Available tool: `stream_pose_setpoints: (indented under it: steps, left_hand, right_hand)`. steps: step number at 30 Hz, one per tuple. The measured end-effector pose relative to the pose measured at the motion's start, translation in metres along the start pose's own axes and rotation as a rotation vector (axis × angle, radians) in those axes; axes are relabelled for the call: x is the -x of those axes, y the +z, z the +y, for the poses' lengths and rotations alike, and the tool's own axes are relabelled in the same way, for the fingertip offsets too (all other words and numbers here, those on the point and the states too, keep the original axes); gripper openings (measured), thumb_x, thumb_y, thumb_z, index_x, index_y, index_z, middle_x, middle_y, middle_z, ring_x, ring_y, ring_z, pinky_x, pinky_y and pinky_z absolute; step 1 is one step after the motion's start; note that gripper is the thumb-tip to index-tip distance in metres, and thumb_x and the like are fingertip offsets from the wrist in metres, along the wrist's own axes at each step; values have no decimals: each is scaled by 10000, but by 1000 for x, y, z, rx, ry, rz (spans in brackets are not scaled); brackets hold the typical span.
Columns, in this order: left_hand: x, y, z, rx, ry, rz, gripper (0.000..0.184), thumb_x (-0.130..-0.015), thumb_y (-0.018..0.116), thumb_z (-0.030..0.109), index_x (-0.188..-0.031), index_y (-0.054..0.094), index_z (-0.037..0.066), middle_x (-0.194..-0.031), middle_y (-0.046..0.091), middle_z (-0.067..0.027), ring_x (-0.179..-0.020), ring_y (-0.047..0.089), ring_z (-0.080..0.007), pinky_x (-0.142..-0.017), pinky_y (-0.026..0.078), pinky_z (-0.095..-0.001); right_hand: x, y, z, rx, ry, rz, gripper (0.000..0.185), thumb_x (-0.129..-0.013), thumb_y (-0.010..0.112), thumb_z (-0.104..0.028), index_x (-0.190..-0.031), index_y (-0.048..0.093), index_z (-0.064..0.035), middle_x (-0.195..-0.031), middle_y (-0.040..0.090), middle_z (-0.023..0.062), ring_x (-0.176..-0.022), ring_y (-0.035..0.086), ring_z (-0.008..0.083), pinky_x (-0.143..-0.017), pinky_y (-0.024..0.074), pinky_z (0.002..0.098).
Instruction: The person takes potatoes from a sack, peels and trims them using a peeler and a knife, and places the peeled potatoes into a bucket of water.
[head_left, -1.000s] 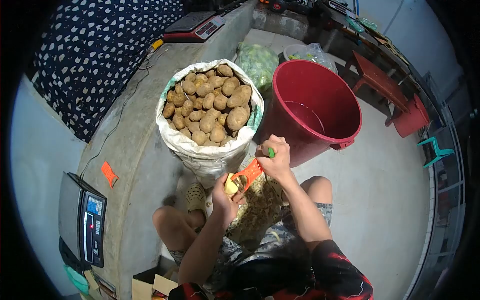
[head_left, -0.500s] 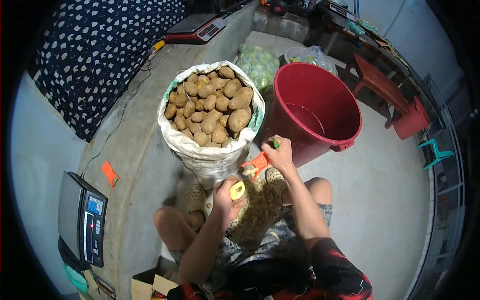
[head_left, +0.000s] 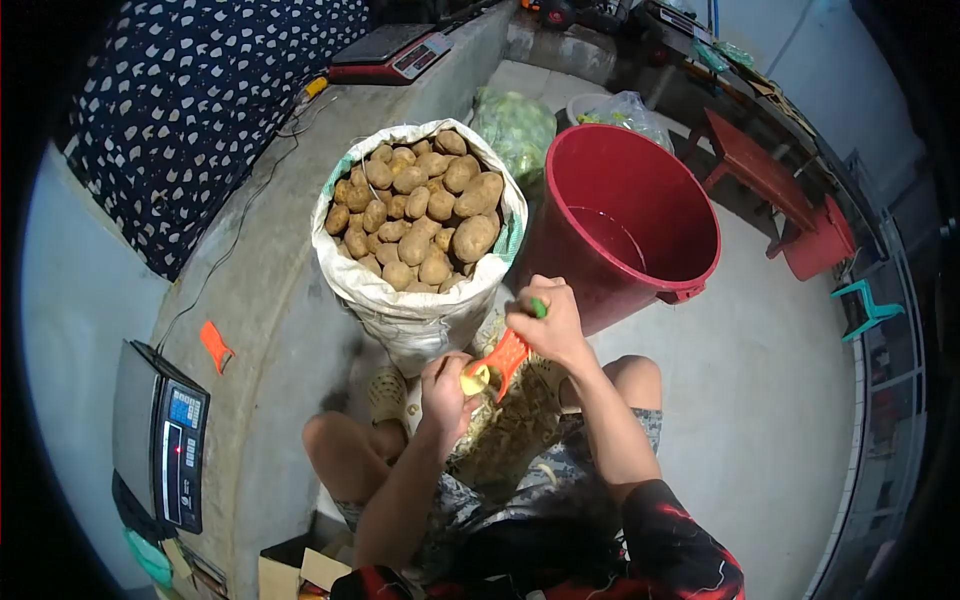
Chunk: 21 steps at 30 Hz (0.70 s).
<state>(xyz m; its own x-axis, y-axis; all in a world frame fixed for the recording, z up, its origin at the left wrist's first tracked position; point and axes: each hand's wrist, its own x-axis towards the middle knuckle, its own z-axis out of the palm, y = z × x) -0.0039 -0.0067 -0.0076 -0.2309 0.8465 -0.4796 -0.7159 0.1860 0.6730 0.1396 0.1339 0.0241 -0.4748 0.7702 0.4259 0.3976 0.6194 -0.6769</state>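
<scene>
I look through one camera worn on the person's head, facing forward and steeply down. The shorts point(head_left: 462, 508) lie nearest, at the bottom; the left hand point(head_left: 447, 398) and right hand point(head_left: 552, 320) show close, below centre. Beyond stands the sack point(head_left: 400, 318). My wide view curves into black corners.

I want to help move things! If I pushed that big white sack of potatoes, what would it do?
The sack would probably feel heavy, since potatoes are heaped nearly to its brim. Its creased sides may give a little. If it tipped, the rounded potatoes on top could roll out of its open mouth.
</scene>
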Motion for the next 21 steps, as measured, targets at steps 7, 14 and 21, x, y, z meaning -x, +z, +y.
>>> stream_pose_setpoints:
  steps: [7, 14, 21]
  left_hand:
    - [0, 3, -6, -162, 135, 1, 202, -930, 421, 103, -830, 582, 33, -688, 552, -34, -463, 458, -89, -349, 311, -220]
    - [-13, -17, -19, -287, 351, -50, 185, -897, 479, 61, -842, 640, -9, -638, 551, -19, -504, 493, -69, -408, 371, -232]
    - [1, 2, 2, 21, 7, 49, 149, -909, 443, 92, -850, 565, 29, -683, 546, -54, -476, 486, -129, -341, 309, -245]
  right_hand:
    - [-5, -1, 22, -70, 286, -10, 377, -654, 683, -268, -570, 485, 41, -549, 443, 157, -518, 469, 342, -536, 383, 448]
    - [-5, -10, -16, 100, -197, 41, 290, -664, 655, -195, -577, 506, 39, -540, 487, 147, -476, 458, 299, -488, 366, 387]
    - [0, -1, -1, -71, 185, -48, 347, -666, 682, -279, -603, 537, 29, -596, 481, 188, -557, 521, 355, -542, 408, 427]
